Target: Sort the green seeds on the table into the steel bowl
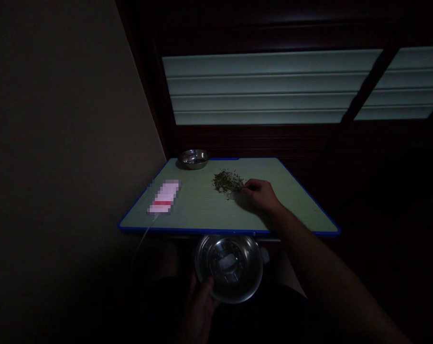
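Note:
A small green table with a blue rim (pixel 188 230) stands before me in a dim room. On it lies a pile of small green grains (pixel 226 181). My right hand (pixel 261 195) rests on the table at the pile's right edge, fingers curled and touching the grains. My left hand (pixel 199 306) holds a steel bowl (pixel 229 267) by its near rim, just below the table's front edge. A few grains and a pale patch show in the bowl's bottom.
A second, smaller steel bowl (pixel 194 158) sits at the table's far edge. A blurred pink-white object (pixel 164 196) lies at the left, with a white cable running off the front edge. A wall is at the left; louvred windows are behind.

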{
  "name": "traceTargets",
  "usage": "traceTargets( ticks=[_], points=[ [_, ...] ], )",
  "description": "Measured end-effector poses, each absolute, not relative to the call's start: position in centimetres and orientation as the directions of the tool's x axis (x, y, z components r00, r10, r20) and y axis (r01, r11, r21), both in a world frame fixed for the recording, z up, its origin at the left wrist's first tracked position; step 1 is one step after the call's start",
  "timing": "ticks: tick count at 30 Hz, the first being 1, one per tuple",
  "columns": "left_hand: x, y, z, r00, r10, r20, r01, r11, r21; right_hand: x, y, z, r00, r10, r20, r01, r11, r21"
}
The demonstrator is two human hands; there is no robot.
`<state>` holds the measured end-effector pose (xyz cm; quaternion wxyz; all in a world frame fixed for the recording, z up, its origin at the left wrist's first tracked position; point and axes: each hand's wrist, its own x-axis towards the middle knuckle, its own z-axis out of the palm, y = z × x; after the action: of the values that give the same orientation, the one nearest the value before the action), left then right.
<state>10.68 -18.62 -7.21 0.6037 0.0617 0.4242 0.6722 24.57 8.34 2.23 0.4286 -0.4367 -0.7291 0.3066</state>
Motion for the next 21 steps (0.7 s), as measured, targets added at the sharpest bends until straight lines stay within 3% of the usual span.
traceTargets(
  ticks=[21],
  points=[
    [10.69,-18.61,-6.99,-0.260,0.870,-0.419,-0.763,0.081,0.641,24.50,8.49,1.89,-0.247,0.900,0.359,0.404,0.432,-0.806]
  ],
)
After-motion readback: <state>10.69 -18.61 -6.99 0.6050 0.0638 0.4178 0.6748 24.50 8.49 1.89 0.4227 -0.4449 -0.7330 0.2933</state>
